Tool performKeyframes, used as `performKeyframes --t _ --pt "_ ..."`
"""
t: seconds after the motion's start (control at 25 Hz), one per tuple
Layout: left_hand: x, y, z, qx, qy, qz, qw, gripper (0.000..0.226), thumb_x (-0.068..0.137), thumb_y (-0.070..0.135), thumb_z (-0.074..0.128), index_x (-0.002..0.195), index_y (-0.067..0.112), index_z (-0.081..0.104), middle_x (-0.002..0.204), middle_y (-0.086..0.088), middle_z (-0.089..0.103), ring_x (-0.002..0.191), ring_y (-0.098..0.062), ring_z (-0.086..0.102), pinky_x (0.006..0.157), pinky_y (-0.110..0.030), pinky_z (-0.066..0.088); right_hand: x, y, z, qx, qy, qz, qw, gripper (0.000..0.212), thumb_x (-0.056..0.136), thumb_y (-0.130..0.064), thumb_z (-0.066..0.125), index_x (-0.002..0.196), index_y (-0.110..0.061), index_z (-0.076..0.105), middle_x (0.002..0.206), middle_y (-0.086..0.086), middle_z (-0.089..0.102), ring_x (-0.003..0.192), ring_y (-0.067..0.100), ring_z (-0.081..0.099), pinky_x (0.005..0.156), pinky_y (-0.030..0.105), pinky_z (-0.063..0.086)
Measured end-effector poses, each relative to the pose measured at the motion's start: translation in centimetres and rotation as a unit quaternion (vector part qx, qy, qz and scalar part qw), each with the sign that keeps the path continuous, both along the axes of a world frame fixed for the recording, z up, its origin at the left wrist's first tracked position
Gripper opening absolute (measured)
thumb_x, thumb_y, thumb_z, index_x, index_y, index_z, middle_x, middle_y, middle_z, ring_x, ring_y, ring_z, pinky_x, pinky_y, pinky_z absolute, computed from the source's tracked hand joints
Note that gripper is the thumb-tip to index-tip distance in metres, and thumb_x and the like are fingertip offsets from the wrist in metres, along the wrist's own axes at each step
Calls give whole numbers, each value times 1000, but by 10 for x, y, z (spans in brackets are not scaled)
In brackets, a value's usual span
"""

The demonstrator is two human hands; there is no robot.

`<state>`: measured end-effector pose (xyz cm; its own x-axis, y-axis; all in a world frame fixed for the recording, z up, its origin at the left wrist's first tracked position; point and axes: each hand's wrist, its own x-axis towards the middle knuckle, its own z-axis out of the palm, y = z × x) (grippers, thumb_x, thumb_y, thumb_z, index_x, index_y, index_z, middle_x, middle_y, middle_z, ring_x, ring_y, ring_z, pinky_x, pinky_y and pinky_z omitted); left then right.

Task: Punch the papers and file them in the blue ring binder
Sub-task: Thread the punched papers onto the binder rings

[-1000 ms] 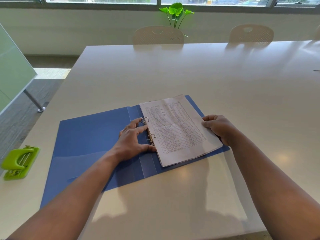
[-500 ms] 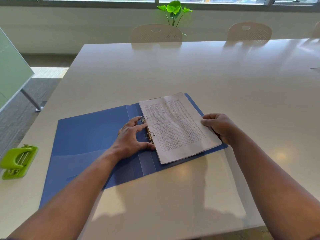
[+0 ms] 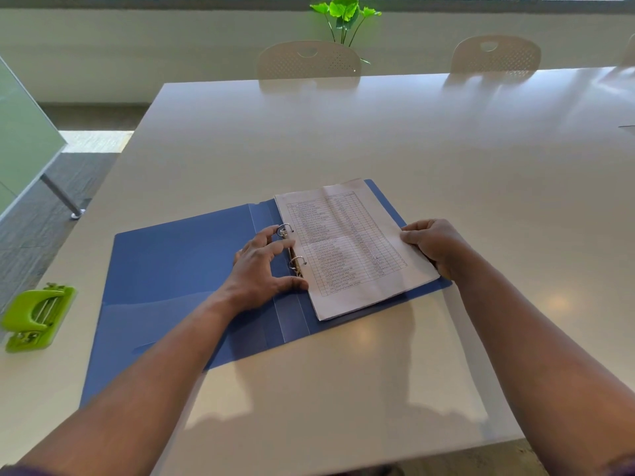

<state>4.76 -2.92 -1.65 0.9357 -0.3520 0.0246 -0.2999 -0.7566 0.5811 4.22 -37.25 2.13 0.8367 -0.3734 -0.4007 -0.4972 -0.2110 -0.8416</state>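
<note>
The blue ring binder lies open and flat on the white table. A stack of printed papers rests on its right half, threaded on the two metal rings. My left hand sits at the spine, index finger at the far ring and thumb pressing beside the near ring. My right hand presses on the stack's right edge, fingers curled over it.
A green hole punch sits at the table's left edge. The table stretches far ahead. Two beige chairs stand at the far side, with a green plant behind. A glass panel stands left.
Both hands and the papers hold their places on the binder. The view has only shifted slightly.
</note>
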Motion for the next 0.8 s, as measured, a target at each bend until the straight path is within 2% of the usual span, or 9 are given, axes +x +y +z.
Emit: performKeyframes --t 0.08,0.12,0.16,0.24,0.28,0.4,0.56,0.64,0.8 --pt "1 0 -1 6 0 -1 1000 121 47 100 55 148 34 51 166 7 23 153 -22 22 122 -57 16 0 0 1 -29 -5 0 1000 9 93 -17 69 98 -11 74 100 12 74 89 27 72 78 42 63" --pt "1 0 -1 6 -1 -1 1000 121 47 100 55 147 33 52 165 7 23 152 -22 23 122 -57 16 0 0 1 -93 -12 16 995 11 93 -20 66 93 -12 74 97 10 74 87 27 71 75 40 61" --pt "1 0 -1 7 -2 -1 1000 121 46 100 56 147 33 53 165 7 23 152 -22 23 122 -57 16 0 0 3 -198 -17 44 979 15 92 -24 64 89 -14 73 92 8 73 85 27 70 72 40 59" --pt "2 0 -1 6 0 -1 1000 121 46 100 57 146 33 54 165 7 24 152 -22 23 122 -57 16 -2 12 7 -398 -44 72 914 19 90 -31 59 85 -16 69 84 4 71 80 29 67 71 39 57" --pt "3 0 0 5 3 -2 1000 120 45 99 58 146 33 54 165 7 24 152 -22 23 122 -57 16 -4 22 9 -431 -81 76 895 19 90 -31 58 87 -17 69 83 4 71 78 29 66 71 38 57" --pt "5 -3 6 2 16 -12 1000 112 50 90 69 145 32 54 165 6 24 152 -22 23 122 -57 15 -12 67 10 -343 -206 158 903 19 94 -30 61 101 -21 76 91 -2 78 79 17 70 74 33 59" --pt "13 -9 14 -9 25 -25 999 99 56 71 80 143 31 56 164 5 27 151 -19 26 123 -54 19 -20 123 3 -298 -245 254 887 31 95 -28 66 123 -17 72 102 -5 77 87 10 68 82 30 57" --pt "20 -10 15 -25 18 -32 999 91 59 64 85 141 33 59 162 5 30 149 -18 29 122 -54 23 -17 141 -3 -309 -252 268 877 33 93 -30 66 123 -20 72 102 -6 74 89 12 65 84 36 56" --pt "36 -10 13 -38 18 -37 998 80 63 56 89 136 40 61 160 5 34 147 -19 31 120 -56 26 -8 159 -13 -259 -253 215 907 23 89 -27 67 111 -26 76 101 -5 70 90 16 64 83 39 54"
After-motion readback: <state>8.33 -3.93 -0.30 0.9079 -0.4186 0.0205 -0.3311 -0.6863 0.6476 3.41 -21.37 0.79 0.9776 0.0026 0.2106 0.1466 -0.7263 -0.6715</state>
